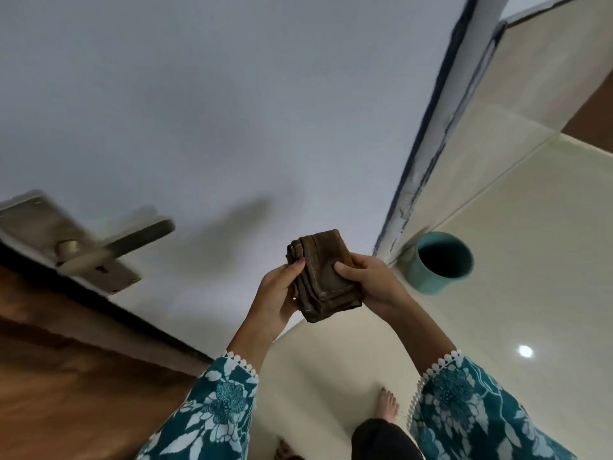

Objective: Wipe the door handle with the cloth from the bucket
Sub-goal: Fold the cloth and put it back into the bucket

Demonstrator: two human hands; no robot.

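Observation:
A folded brown cloth (323,275) is held between both hands in the middle of the view. My left hand (277,298) grips its left side with the thumb on top. My right hand (371,283) grips its right side, thumb pressed on the fabric. The metal lever door handle (117,249) sticks out from its plate on the brown door edge at the left, well apart from the cloth. The teal bucket (441,262) stands on the floor by the wall corner, right of my hands.
A pale wall (232,111) fills the upper view, with a worn corner trim (428,154) running down to the bucket. The brown wooden door (66,376) occupies the lower left. Glossy cream floor tiles (514,227) lie at the right; bare feet show at the bottom.

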